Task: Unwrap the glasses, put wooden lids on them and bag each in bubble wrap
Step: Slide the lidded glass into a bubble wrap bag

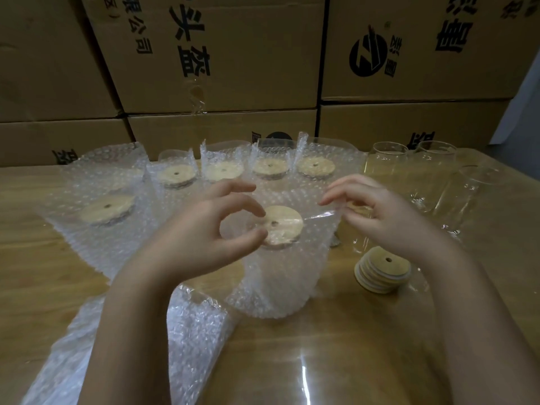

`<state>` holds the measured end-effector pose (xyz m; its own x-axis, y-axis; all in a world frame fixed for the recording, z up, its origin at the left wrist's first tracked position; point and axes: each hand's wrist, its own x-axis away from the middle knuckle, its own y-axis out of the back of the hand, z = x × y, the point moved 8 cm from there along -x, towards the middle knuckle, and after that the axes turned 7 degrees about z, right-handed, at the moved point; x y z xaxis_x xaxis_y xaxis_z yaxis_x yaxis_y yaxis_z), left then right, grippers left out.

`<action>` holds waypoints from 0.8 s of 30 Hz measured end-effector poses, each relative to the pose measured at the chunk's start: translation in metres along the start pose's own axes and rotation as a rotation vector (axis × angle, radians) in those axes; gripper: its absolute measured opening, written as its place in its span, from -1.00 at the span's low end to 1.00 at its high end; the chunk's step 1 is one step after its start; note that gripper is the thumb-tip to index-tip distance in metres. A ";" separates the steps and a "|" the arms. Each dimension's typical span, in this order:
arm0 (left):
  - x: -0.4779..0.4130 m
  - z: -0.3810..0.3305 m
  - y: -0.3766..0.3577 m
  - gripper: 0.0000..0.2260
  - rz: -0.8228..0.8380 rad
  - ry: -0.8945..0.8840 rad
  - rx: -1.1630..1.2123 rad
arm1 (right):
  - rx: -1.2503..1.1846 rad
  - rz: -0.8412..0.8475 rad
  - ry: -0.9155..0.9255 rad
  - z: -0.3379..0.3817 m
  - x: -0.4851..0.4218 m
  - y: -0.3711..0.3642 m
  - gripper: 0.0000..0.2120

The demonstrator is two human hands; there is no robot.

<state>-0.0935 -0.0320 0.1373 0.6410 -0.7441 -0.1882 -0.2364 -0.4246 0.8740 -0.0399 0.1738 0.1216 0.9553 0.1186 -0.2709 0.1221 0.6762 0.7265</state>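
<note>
Glass (279, 247) in bubble bag (287, 290), "头盔" cartons (222, 62)

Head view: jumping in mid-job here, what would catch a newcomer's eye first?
Dead centre, a lidded glass stands in a bubble wrap bag, with the left hand curled at the bag's mouth and the right hand pinching its clear flap. Behind it runs a row of bagged glasses, each lidded. To the right sit a stack of wooden lids and bare glasses, with cardboard boxes walling the back.
</note>
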 end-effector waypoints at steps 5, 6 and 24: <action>0.002 -0.007 0.007 -0.72 -0.037 0.040 -0.135 | 0.000 -0.053 0.009 0.006 0.002 0.008 -0.89; 0.004 -0.007 0.010 -0.74 -0.059 0.033 -0.127 | -0.011 -0.066 0.003 0.006 0.003 0.009 -0.88; 0.016 -0.007 0.041 -0.87 -0.390 -0.052 -0.179 | 0.171 -0.416 0.174 0.039 0.011 0.029 -0.92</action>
<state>-0.0882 -0.0573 0.1729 0.6186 -0.5724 -0.5383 0.1495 -0.5868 0.7958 -0.0152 0.1663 0.1639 0.7583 -0.0068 -0.6518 0.5410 0.5644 0.6235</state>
